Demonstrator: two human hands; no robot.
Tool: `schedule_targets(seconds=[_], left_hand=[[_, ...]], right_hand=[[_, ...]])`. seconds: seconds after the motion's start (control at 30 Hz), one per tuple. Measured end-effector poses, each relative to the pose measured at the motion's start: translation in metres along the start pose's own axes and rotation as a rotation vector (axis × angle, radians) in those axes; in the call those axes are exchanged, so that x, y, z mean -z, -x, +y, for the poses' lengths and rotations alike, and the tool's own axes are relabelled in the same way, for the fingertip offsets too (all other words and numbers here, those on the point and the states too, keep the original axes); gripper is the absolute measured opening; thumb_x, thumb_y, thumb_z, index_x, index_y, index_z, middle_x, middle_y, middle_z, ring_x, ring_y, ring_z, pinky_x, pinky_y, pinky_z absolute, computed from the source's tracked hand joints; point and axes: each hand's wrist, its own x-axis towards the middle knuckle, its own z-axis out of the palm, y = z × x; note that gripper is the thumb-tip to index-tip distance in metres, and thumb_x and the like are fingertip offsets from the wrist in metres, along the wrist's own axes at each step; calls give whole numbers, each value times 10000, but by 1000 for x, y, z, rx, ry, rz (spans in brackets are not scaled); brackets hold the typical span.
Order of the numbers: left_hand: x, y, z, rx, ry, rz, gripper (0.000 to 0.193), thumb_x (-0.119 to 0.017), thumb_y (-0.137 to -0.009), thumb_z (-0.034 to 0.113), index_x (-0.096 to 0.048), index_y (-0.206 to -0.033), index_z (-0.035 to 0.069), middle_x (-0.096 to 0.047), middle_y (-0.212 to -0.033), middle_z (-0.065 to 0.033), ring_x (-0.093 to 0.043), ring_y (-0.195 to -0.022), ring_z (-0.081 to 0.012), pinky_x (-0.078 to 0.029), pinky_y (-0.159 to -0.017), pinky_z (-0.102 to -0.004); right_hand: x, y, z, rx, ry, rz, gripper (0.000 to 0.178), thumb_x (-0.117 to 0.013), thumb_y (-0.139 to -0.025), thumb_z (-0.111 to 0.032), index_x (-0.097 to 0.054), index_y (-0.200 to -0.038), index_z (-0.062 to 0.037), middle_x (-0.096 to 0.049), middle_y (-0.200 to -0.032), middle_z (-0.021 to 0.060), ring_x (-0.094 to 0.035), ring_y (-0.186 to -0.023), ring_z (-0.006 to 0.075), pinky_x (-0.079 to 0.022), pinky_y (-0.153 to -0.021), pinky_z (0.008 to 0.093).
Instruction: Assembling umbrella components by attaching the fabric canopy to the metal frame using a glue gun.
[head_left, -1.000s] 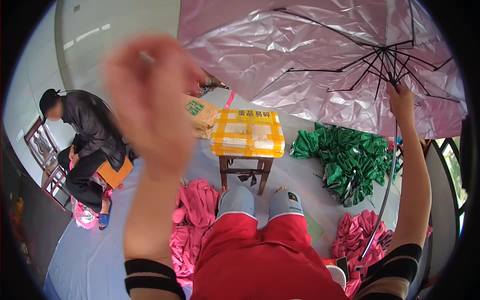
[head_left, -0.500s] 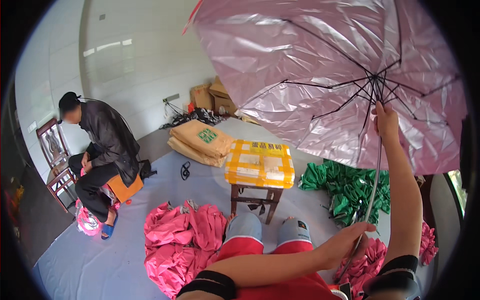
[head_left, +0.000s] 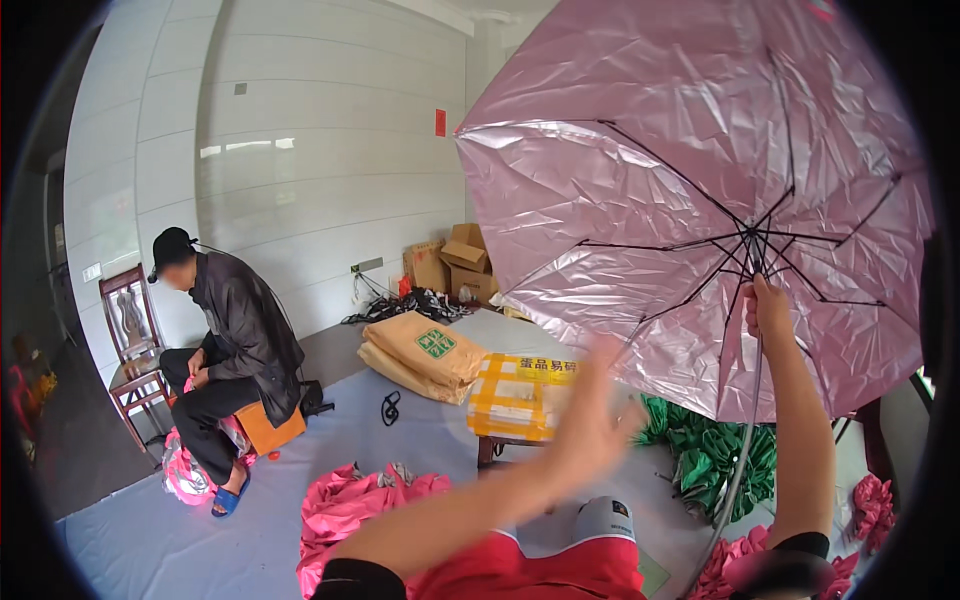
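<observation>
Fingers of the right hand (head_left: 768,308) clamp the runner of the open pink foil umbrella (head_left: 690,190), bracing its ribs; the left hand (head_left: 590,425), spread and empty, hovers alongside.

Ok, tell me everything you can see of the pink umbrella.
The pink umbrella is fully open, seen from its underside. Its canopy looks like thin, glossy, crinkled fabric. Black ribs and stretchers fan out from a hub around the silvery shaft, which slants down toward the lower right. The right hand grips the shaft just under the hub; the left hand, blurred, is raised near the canopy's lower edge, contact unclear.
</observation>
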Motion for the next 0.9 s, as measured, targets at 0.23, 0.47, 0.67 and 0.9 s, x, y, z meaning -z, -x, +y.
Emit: schedule_targets(seconds=[0.23,0.47,0.67,0.9], left_hand=[[165,-198,17,-102,46,680,361,-574,-853,55,-466,-1181,-49,-523,-1106,-170,-567,-1003,-239,-511,-741,-291],[209,-235,60,235,108,861,242,-605,-881,214,-557,-796,-7,-556,-682,-44,-586,-521,-135,-460,-479,-254],[216,-222,53,313,140,756,365,-674,-846,363,-581,-833,10,-553,-690,-33,-536,-528,-115,-388,-416,-260],[225,-163,14,481,-109,186,743,-730,-757,477,-473,-1242,-23,-592,-906,-62,-567,-754,-131,-370,-465,-262]], right_hand=[[5,27,-25,-58,28,-152,328,-476,-937,-369,-500,-788,-78,-329,-498,-50,-284,-347,68,-202,-325,251],[34,25,-37,21,96,-349,346,-482,-960,-340,-516,-756,-62,-355,-499,-43,-309,-342,65,-201,-319,240],[24,34,-47,-63,-42,-361,371,-491,-966,-367,-524,-758,-61,-363,-503,-39,-318,-349,77,-201,-324,248],[9,14,-20,-118,-227,-233,334,-499,-954,-390,-545,-811,-92,-356,-518,-62,-325,-386,67,-231,-354,237]])
